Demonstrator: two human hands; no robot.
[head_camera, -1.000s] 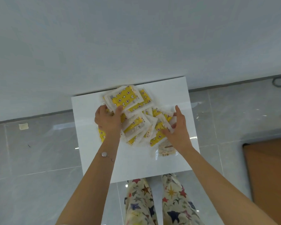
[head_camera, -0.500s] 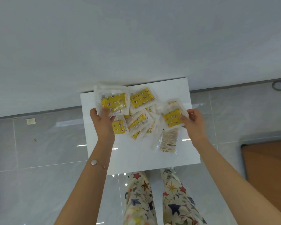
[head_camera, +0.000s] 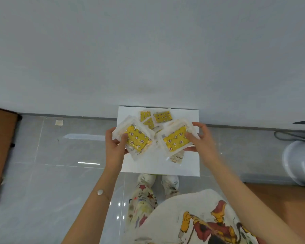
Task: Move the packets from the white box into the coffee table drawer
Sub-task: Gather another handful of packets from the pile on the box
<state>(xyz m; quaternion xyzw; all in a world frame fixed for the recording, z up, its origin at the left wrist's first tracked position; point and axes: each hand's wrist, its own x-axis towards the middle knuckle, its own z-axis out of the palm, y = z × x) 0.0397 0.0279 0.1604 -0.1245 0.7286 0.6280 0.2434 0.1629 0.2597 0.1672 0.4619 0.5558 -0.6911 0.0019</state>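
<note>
two yellow star-printed plastic packet bundles [head_camera: 137, 140] were gripped by left hand [head_camera: 115, 147] and right hand [head_camera: 202, 140] above flat white box [head_camera: 158, 164]; drawer carry judged next.

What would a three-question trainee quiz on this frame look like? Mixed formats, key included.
1. True or false: the white box is empty.
2. Which hand is gripping something? A) left only B) right only C) both
3. Fill in: the bracelet is on the ___ wrist.

Key:
1. False. Loose packets lie at its far side.
2. C. The left hand holds the left stack, and the right hand holds the right stack.
3. Left.
</note>
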